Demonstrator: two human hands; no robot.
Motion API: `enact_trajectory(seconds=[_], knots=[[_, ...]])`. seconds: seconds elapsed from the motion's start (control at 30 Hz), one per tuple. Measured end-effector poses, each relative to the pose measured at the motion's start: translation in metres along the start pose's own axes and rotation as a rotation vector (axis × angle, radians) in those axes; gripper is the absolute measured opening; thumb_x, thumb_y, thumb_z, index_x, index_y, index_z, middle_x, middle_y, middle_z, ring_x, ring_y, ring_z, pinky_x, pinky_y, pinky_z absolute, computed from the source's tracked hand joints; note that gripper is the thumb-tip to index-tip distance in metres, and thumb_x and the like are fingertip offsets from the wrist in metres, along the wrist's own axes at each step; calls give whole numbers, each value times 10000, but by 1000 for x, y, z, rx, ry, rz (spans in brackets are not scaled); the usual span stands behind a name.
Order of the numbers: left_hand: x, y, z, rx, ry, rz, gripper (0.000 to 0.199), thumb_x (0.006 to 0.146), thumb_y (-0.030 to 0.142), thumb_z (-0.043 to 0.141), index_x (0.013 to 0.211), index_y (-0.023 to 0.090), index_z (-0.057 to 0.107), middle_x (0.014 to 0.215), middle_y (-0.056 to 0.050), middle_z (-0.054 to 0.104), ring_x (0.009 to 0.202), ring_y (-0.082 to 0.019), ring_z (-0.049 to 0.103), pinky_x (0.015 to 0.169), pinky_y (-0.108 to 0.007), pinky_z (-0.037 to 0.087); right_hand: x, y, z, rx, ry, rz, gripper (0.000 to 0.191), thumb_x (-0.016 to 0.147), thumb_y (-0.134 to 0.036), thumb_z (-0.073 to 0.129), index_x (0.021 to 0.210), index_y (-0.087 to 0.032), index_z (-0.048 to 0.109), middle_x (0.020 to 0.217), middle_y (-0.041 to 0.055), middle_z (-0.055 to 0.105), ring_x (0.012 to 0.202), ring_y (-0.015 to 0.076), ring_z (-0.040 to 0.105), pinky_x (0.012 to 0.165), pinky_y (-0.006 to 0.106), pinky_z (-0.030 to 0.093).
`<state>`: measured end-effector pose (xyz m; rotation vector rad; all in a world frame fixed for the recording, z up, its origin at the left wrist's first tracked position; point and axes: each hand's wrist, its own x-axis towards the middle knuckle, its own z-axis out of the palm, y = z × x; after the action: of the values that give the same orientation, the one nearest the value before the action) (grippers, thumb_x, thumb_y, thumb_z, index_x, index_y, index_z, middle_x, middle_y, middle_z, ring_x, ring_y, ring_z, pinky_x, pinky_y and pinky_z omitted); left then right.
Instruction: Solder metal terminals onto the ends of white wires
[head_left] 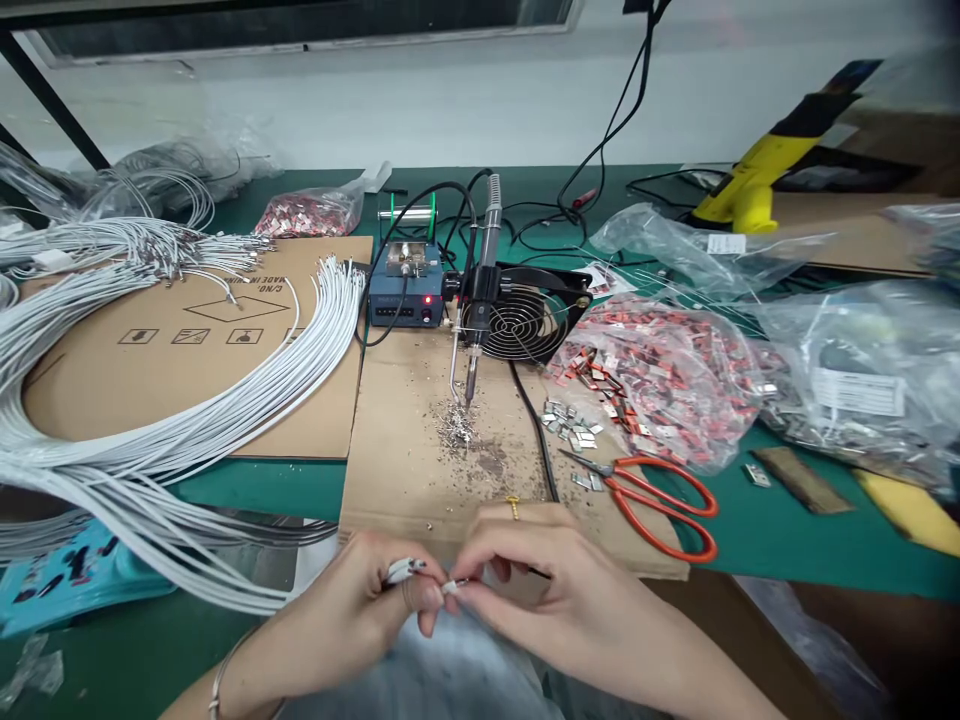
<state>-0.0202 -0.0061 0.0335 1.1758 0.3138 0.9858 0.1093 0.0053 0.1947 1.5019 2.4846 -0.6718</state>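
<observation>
Close to my body, my left hand (386, 605) is closed around a few white cables (403, 570), whose cut ends poke out above the thumb. My right hand (551, 575) meets it at the fingertips, with thumb and index finger pinching the small end of a white cable (453, 587). Fingers cover most of that end, so its detail is too small to tell. Beyond the hands stands a soldering iron (484, 270) in a holder, pointing tip-down over a scatter of solder bits (459, 428) on a cardboard sheet (397, 440).
A large bundle of white cables (225, 420) curves along the left. Behind are a blue soldering station (405, 290) and a black fan (525, 315). Orange-handled scissors (652, 500), metal connector shells (574, 425) and a bag of red-and-silver parts (667, 370) lie to the right.
</observation>
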Motion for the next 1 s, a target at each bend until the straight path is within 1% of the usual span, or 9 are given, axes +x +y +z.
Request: enact_trajectory(seconds=[0.13, 0.27, 0.33, 0.4, 0.5, 0.7, 0.77, 0.87, 1.0], knots=[[6, 4, 2, -200, -53, 14, 350, 908, 361, 485, 680, 104, 554, 626, -14, 541, 611, -73, 438, 615, -176, 334, 3, 4, 13, 226, 113, -91, 102, 794, -133, 618, 694, -145, 630, 621, 1, 565, 572, 78, 500, 534, 202, 353], [11, 10, 5, -407, -65, 64, 386, 867, 435, 538, 645, 120, 539, 571, -10, 498, 582, -80, 422, 605, -193, 342, 11, 17, 51, 1128, 240, -163, 77, 776, -113, 638, 754, -187, 642, 673, -12, 506, 518, 85, 546, 465, 196, 441], [11, 10, 5, -434, -41, 65, 402, 839, 467, 567, 642, 117, 555, 575, -18, 517, 575, -80, 431, 602, -198, 347, 12, 25, 61, 1326, 262, -176, 83, 789, -140, 646, 797, -220, 664, 685, -16, 485, 516, 74, 533, 468, 190, 442], [11, 8, 5, -414, 17, 57, 372, 812, 455, 608, 675, 109, 598, 621, -41, 570, 583, -87, 461, 600, -206, 356, 11, 30, 59, 1186, 397, -158, 45, 789, -179, 662, 770, -220, 669, 652, -11, 500, 541, 70, 498, 497, 174, 402], [9, 3, 3, -324, 147, 54, 286, 787, 383, 651, 743, 100, 651, 668, -49, 575, 543, -73, 418, 528, -200, 318, 6, 30, 39, 760, 566, -88, 47, 752, -206, 699, 797, -217, 688, 623, 2, 531, 575, 88, 469, 516, 176, 367], [6, 0, 5, -62, 192, 29, 243, 828, 351, 608, 778, 121, 667, 641, -18, 516, 590, -79, 399, 536, -193, 305, 2, 12, 12, 300, 213, 120, 80, 749, -239, 678, 736, -160, 685, 588, 14, 554, 553, 95, 466, 496, 187, 358], [6, 1, 4, 47, 187, 49, 238, 854, 344, 578, 787, 133, 664, 652, -16, 526, 609, -83, 418, 550, -190, 315, 4, 9, 12, 297, 146, 178, 140, 769, -257, 649, 682, -147, 657, 567, 13, 528, 544, 91, 442, 489, 191, 333], [8, 1, 5, 94, 207, 113, 228, 865, 328, 566, 772, 141, 658, 653, -13, 521, 613, -81, 426, 556, -184, 321, 8, 10, 22, 524, 160, 243, 226, 730, -286, 668, 601, -121, 585, 525, 10, 492, 496, 74, 385, 455, 182, 288], [12, -1, 10, -85, 298, 143, 275, 812, 338, 611, 679, 98, 591, 576, 3, 442, 534, -67, 352, 501, -184, 288, 14, 17, 46, 905, 423, 179, 286, 675, -289, 731, 586, -124, 516, 540, 6, 531, 493, 62, 412, 478, 163, 339]])
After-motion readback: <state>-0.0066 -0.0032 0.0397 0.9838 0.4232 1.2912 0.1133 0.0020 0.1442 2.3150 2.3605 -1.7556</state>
